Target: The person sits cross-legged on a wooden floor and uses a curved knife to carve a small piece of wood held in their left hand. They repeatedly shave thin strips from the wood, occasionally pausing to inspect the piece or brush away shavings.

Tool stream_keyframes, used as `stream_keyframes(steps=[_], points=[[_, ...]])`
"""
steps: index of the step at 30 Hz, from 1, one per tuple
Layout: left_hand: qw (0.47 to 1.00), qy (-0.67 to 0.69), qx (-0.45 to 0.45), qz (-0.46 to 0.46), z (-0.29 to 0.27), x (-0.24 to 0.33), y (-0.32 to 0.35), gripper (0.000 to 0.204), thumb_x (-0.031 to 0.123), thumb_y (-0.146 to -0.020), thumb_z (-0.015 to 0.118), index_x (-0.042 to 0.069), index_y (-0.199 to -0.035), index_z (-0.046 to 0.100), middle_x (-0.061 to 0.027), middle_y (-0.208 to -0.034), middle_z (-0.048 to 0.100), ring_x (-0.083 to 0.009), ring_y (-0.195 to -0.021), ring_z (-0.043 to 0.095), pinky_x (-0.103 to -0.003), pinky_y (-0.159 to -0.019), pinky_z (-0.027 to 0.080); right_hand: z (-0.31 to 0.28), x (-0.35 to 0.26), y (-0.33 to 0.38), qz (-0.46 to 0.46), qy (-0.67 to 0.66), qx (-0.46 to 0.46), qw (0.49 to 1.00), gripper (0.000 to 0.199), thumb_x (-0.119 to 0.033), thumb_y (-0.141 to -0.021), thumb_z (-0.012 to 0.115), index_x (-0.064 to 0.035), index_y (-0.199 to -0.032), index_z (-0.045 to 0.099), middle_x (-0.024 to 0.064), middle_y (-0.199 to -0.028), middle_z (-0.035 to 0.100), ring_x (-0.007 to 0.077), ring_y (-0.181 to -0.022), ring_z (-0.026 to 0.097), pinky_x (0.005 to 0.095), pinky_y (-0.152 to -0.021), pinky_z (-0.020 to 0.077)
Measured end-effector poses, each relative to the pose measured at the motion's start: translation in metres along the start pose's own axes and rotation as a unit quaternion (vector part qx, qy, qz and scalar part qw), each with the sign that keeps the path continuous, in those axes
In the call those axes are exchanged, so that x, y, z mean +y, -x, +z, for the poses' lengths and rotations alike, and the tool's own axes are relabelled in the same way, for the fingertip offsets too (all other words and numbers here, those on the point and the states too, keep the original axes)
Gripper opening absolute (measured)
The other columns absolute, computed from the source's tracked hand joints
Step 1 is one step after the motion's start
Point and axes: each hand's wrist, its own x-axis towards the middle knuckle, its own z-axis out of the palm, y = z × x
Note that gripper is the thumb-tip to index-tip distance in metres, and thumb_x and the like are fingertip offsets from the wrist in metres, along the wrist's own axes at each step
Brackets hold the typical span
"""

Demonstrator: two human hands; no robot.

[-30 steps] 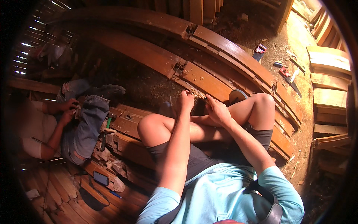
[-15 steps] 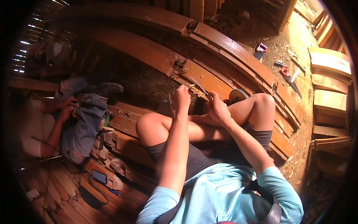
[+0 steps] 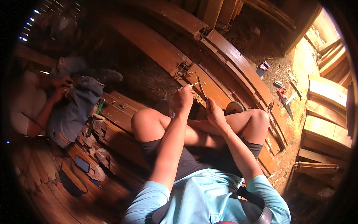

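Observation:
My right hand (image 3: 215, 112) is closed round the handle of a knife. Its narrow, slightly curved blade (image 3: 201, 88) points up and away from me. To its left my left hand (image 3: 183, 98) pinches a small pale piece of wood (image 3: 193, 84), whose tip sticks out toward the blade. I cannot tell whether blade and wood touch. Both hands are above my crossed bare legs, in front of a long brown wooden beam (image 3: 214, 89) with wood shavings on it.
On the left another person sits, hands (image 3: 61, 86) together over blue jeans. Near that person lie a green-handled tool (image 3: 99, 108), a phone (image 3: 82, 164) and a blue pen (image 3: 95, 182). Saws (image 3: 285, 102) with red handles rest on the ground at right, beside stacked boards (image 3: 324, 128). A round disc (image 3: 235, 108) stands by my knee.
The view has turned, so the surroundings appear tilted and shifted. The knife blade stands more upright, and my left hand still pinches the wood.

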Motion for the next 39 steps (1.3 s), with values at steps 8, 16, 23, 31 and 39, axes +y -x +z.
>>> stream_keyframes(steps=[8,16,23,31,39], points=[[0.997,-0.060,-0.051,-0.013,-0.011,0.010,0.003,0.021,0.023,-0.092,0.052,0.009,-0.094,0.067,-0.0165,-0.086,0.067,-0.0380,-0.081,0.064,-0.048,-0.068,0.050,-0.034,-0.020,-0.030,-0.149,-0.029,0.096,0.984,0.036,-0.006,-0.094,0.047,-0.0049,-0.130,0.045,0.0158,-0.094,0.063,0.0236,-0.079,0.062,0.0326,-0.071,0.0491],[0.998,-0.052,-0.023,-0.012,-0.004,0.006,0.005,0.018,0.020,-0.091,0.052,0.008,-0.090,0.065,-0.0164,-0.086,0.067,-0.0375,-0.081,0.065,-0.048,-0.067,0.051,-0.024,0.004,-0.038,0.042,0.149,-0.166,0.974,0.030,-0.031,-0.090,0.055,-0.0028,-0.097,0.048,0.0301,-0.079,0.061,0.0507,-0.078,0.059,0.0574,-0.070,0.0462],[0.998,-0.060,-0.002,-0.021,0.008,0.003,0.006,0.016,0.017,-0.089,0.053,0.006,-0.086,0.064,-0.0158,-0.084,0.067,-0.0374,-0.079,0.065,-0.047,-0.066,0.052,-0.029,0.006,-0.037,0.052,0.126,-0.183,0.974,0.028,-0.028,-0.090,0.053,-0.0033,-0.102,0.048,0.0298,-0.082,0.063,0.0480,-0.080,0.061,0.0557,-0.072,0.0473],[0.996,-0.090,-0.020,-0.011,0.009,0.009,0.007,0.016,0.016,-0.089,0.050,0.007,-0.090,0.063,-0.0167,-0.086,0.066,-0.0378,-0.080,0.065,-0.048,-0.068,0.052,-0.033,-0.027,-0.035,-0.167,-0.153,0.133,0.965,0.027,-0.015,-0.089,0.058,-0.0061,-0.109,0.042,0.0259,-0.077,0.060,0.0478,-0.074,0.059,0.0534,-0.061,0.0440],[0.996,-0.077,0.017,0.035,-0.002,0.018,-0.001,0.016,0.020,-0.094,0.048,0.008,-0.095,0.060,-0.0134,-0.091,0.065,-0.0375,-0.080,0.064,-0.046,-0.065,0.052,-0.021,0.017,-0.043,0.065,0.088,-0.180,0.978,0.027,-0.029,-0.091,0.055,-0.0064,-0.099,0.042,0.0285,-0.079,0.062,0.0494,-0.080,0.059,0.0565,-0.067,0.0444]])
